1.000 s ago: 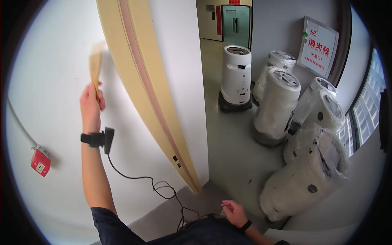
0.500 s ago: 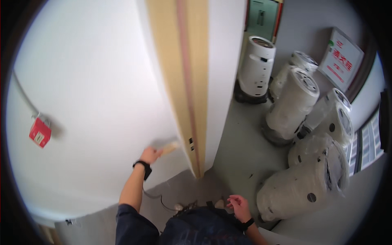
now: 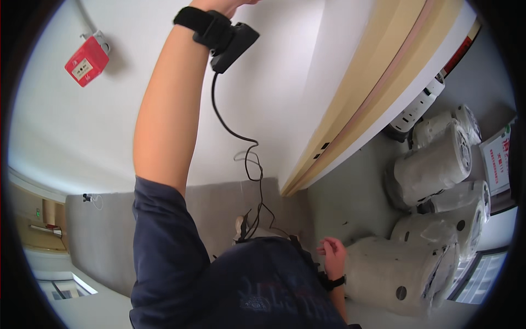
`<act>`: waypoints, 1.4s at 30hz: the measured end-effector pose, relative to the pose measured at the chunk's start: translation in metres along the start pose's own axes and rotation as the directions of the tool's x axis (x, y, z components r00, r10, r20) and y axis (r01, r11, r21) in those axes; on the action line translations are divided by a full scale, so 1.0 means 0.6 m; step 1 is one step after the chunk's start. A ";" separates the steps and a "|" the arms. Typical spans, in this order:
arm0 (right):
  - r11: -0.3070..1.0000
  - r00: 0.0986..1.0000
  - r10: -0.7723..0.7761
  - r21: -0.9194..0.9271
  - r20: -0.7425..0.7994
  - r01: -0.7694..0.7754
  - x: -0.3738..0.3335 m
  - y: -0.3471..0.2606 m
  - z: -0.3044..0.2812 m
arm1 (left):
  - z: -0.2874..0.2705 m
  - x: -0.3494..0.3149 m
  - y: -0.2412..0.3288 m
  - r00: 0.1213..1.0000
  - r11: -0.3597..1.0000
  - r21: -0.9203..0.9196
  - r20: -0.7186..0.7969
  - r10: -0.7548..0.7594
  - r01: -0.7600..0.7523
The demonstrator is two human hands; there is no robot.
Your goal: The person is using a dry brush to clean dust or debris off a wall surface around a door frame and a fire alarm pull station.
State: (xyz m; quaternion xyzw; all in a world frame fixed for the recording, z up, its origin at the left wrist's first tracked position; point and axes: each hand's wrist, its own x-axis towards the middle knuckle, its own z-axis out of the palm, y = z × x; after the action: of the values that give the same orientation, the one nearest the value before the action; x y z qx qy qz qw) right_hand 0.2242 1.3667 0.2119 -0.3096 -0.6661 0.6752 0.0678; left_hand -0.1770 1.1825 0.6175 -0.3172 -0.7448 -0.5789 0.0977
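Only the lower part of my left hand (image 3: 223, 4) shows, at the top edge, raised against the white wall (image 3: 109, 137). Its fingers, and anything in them, lie outside the picture. A black strapped device (image 3: 233, 46) sits on that wrist. From it a black cable (image 3: 220, 112) hangs down toward my waist. My right hand (image 3: 334, 256) hangs low beside my body, fingers loosely bent and slightly apart, with nothing seen in them. A dark band (image 3: 333, 283) circles its wrist. The wooden door frame (image 3: 350, 120) stands between the wall and the space at right.
A red wall box (image 3: 87, 61) is mounted at upper left. Several wrapped cylindrical machines (image 3: 433, 167) stand at right, the nearest (image 3: 397, 274) close to my right hand. A white sign (image 3: 497, 162) hangs beyond them. Grey floor (image 3: 109, 236) runs along the wall's foot.
My left arm has risen up the wall, taking the hand and its pale, flat brush-like tool out of the picture. The view has turned left. My right hand stays low.
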 end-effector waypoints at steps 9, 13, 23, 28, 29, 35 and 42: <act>0.997 0.998 0.059 -0.047 0.020 -0.058 -0.016 0.016 0.004 | 0.157 -0.164 -0.331 0.916 0.926 -0.179 0.293 -0.273 0.333; 0.996 0.997 0.070 -0.060 -0.011 -0.071 -0.033 0.027 -0.002 | 0.200 -0.329 -0.525 0.824 0.867 0.093 0.277 -0.495 0.489; 0.995 0.996 0.087 -0.054 -0.009 -0.088 -0.041 0.027 0.009 | 0.148 -0.240 -0.405 0.902 0.812 0.493 0.111 -0.416 0.314; 0.994 0.997 0.071 -0.085 0.024 -0.068 -0.034 0.023 0.013 | 0.068 -0.104 -0.223 0.995 0.973 0.207 -0.004 -0.104 0.103; 0.995 0.997 0.070 -0.075 0.025 -0.068 -0.033 0.024 0.011 | 0.063 -0.089 -0.180 0.997 0.995 0.062 -0.031 -0.075 0.076; 0.992 0.997 -0.028 -0.124 0.077 0.037 -0.010 -0.016 0.030 | 0.081 -0.056 -0.153 0.998 0.985 -0.175 -0.069 -0.006 -0.006; 0.968 0.989 -0.081 -0.226 0.120 0.107 -0.012 0.000 0.054 | 0.165 -0.230 -0.450 0.908 0.909 0.255 0.179 -0.379 0.329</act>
State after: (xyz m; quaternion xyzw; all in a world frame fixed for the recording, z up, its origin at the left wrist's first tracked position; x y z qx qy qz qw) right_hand 0.2135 1.3350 0.2116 -0.2459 -0.7571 0.6047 0.0263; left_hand -0.2059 1.1894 0.2999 -0.2265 -0.8555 -0.4617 -0.0598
